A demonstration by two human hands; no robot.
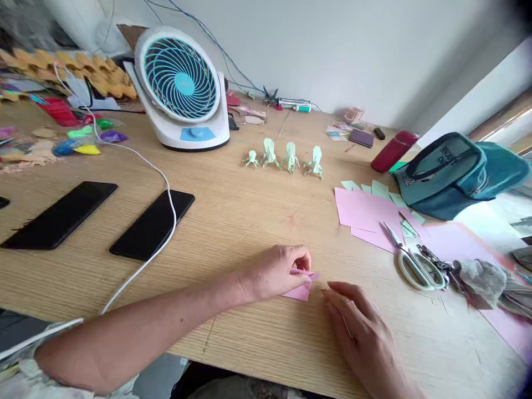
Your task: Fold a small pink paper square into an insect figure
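Note:
Near the front of the wooden table, my left hand [277, 272] pinches a small piece of folded pink paper [300, 291] between thumb and bent fingers. One flap of the paper stands raised at the fingertips, while its lower part pokes out under the hand. Just right of it, my right hand [361, 330] rests with its fingers stretched out, holding nothing. Its fingertips lie close to the paper but apart from it. Several light green origami figures [290, 157] with thin legs stand in a row farther back.
Scissors [418, 266] lie beside pink sheets [368, 209] and green paper pieces on the right. Behind them are a red bottle [394, 152] and a teal bag [444, 172]. A fan [183, 83] stands back left. A white cable [137, 271] crosses a black phone [145, 230].

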